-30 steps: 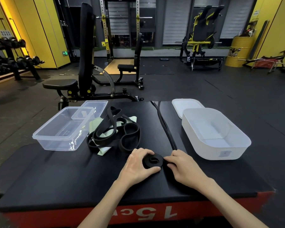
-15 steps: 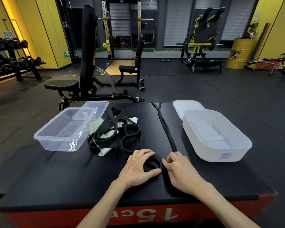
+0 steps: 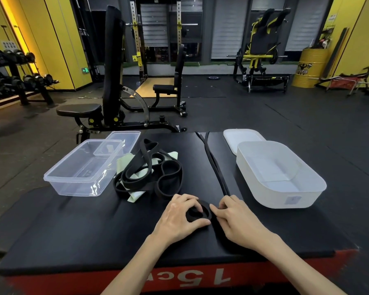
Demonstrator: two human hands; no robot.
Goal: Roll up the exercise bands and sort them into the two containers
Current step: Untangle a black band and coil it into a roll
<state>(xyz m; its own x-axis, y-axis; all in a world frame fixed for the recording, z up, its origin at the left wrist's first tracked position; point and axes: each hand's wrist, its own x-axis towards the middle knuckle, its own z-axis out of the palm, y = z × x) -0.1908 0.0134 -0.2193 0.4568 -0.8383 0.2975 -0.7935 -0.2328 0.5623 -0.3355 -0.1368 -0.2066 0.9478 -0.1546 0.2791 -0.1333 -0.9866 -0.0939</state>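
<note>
Black rubber exercise band: coiled end lies on the black padded platform, my left hand curled round it. Unrolled length runs straight away from me; my right hand, nearer it, pinches it beside the coil.

Weight bench behind; yellow drum (far right); dumbbells, seemingly, left.

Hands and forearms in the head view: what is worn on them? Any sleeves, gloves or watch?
Nothing worn shows. The left hand and right hand have no gloves, rings or watch; both forearms are uncovered to the picture's lower edge, no sleeve in view.
</note>
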